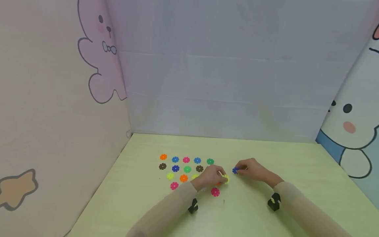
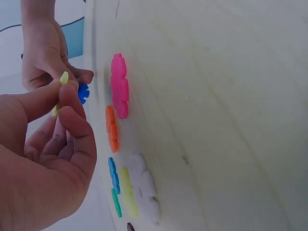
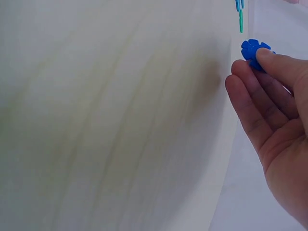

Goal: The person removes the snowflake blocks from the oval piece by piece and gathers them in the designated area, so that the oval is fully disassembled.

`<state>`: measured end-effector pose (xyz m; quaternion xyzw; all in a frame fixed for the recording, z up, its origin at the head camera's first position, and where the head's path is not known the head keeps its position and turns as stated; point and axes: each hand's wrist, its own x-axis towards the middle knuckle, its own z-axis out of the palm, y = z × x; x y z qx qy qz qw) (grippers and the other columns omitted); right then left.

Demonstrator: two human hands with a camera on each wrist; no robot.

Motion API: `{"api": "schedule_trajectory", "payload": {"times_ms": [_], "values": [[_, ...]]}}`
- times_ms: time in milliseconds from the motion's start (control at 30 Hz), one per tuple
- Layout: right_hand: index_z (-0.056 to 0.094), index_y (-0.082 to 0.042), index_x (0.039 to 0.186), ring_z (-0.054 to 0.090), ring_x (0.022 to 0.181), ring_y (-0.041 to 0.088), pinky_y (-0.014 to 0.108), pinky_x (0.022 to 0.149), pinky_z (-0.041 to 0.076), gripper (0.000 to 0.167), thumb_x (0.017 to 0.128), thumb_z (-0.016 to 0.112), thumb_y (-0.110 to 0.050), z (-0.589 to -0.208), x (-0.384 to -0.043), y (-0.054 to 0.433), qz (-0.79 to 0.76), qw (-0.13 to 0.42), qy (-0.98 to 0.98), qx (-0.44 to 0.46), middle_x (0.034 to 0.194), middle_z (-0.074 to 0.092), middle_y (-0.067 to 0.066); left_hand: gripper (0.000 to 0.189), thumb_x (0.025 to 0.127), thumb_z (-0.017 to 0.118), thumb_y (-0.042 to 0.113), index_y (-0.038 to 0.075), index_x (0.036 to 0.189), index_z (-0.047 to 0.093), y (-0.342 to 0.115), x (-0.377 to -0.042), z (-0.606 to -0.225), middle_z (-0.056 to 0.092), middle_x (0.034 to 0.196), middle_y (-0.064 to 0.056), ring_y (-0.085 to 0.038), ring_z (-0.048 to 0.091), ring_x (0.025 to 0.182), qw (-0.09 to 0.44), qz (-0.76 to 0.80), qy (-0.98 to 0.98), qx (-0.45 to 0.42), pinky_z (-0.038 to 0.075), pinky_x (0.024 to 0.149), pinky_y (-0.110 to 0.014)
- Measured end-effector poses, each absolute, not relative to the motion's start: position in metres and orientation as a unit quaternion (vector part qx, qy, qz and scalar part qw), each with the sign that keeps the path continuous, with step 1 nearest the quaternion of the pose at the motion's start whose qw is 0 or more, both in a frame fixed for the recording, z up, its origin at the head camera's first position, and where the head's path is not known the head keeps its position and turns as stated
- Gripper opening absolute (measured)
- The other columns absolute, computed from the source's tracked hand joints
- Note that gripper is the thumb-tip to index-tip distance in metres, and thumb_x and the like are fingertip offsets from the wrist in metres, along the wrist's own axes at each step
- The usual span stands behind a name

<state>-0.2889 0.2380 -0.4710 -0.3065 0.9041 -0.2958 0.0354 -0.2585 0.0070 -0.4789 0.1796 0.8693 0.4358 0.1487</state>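
Note:
My left hand (image 1: 209, 175) pinches a yellow snowflake disc (image 1: 226, 178) between thumb and fingers; the left wrist view shows this yellow disc (image 2: 64, 78) edge-on. A short way to the right, my right hand (image 1: 254, 170) holds a dark blue snowflake disc (image 1: 235, 170) by its edge. In the right wrist view, the thumb lies over the blue disc (image 3: 251, 47) and the other fingers curve loosely below. The two discs are apart. An orange disc (image 1: 218, 183) lies partly hidden under my left hand, with a pink disc (image 1: 215, 192) just in front.
Loose rows of flat notched discs in several colours lie on the pale yellow table (image 1: 133, 197), left of and beneath my left forearm. Among them are a green disc (image 1: 210, 161) and a brown disc (image 1: 162, 166). A pale curtain (image 1: 222, 82) closes off the back.

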Motion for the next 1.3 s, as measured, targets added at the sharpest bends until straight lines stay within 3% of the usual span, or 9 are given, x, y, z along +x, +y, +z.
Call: {"api": "schedule_trajectory", "payload": {"times_ms": [133, 333, 600, 967, 1300], "values": [[0.069, -0.006, 0.096, 0.057, 0.077, 0.01, 0.026, 0.069, 0.049, 0.009, 0.088, 0.066, -0.009, -0.474, -0.292, 0.24, -0.302, 0.046, 0.909, -0.284, 0.088, 0.066, -0.002, 0.006, 0.087, 0.068, 0.014, 0.01, 0.091, 0.07, 0.01, -0.255, -0.478, 0.061, 0.07, 0.003, -0.011, 0.055, 0.06, 0.171, 0.421, 0.868, 0.2, 0.043, 0.053, -0.021], [0.07, -0.006, 0.097, 0.057, 0.077, 0.009, 0.025, 0.069, 0.048, 0.01, 0.088, 0.065, -0.007, -0.483, -0.303, 0.242, -0.322, 0.062, 0.905, -0.27, 0.089, 0.067, -0.002, 0.011, 0.083, 0.069, 0.003, 0.005, 0.093, 0.071, 0.015, -0.249, -0.475, 0.064, 0.071, 0.002, -0.01, 0.059, 0.06, 0.181, 0.415, 0.862, 0.229, 0.045, 0.054, -0.02], [0.068, -0.004, 0.101, 0.057, 0.082, 0.013, 0.028, 0.073, 0.048, 0.015, 0.087, 0.066, -0.008, -0.482, -0.311, 0.24, -0.33, 0.078, 0.902, -0.268, 0.093, 0.066, 0.001, 0.015, 0.077, 0.078, 0.008, 0.008, 0.088, 0.067, 0.021, -0.25, -0.473, 0.062, 0.072, 0.003, -0.01, 0.059, 0.059, 0.184, 0.409, 0.87, 0.206, 0.047, 0.055, -0.022], [0.069, -0.005, 0.102, 0.056, 0.083, 0.014, 0.035, 0.076, 0.048, 0.018, 0.085, 0.07, -0.01, -0.484, -0.316, 0.238, -0.333, 0.104, 0.911, -0.219, 0.092, 0.066, 0.0, 0.01, 0.078, 0.078, 0.014, 0.011, 0.084, 0.071, 0.024, -0.261, -0.482, 0.064, 0.068, 0.006, -0.006, 0.058, 0.06, 0.17, 0.382, 0.882, 0.218, 0.046, 0.057, -0.02], [0.07, -0.005, 0.101, 0.055, 0.08, 0.015, 0.032, 0.073, 0.048, 0.017, 0.085, 0.07, -0.011, -0.487, -0.323, 0.239, -0.337, 0.114, 0.908, -0.22, 0.092, 0.067, 0.0, 0.01, 0.078, 0.078, 0.016, 0.011, 0.084, 0.072, 0.027, -0.266, -0.484, 0.062, 0.07, 0.008, -0.005, 0.055, 0.061, 0.14, 0.352, 0.893, 0.243, 0.044, 0.056, -0.019]]}}
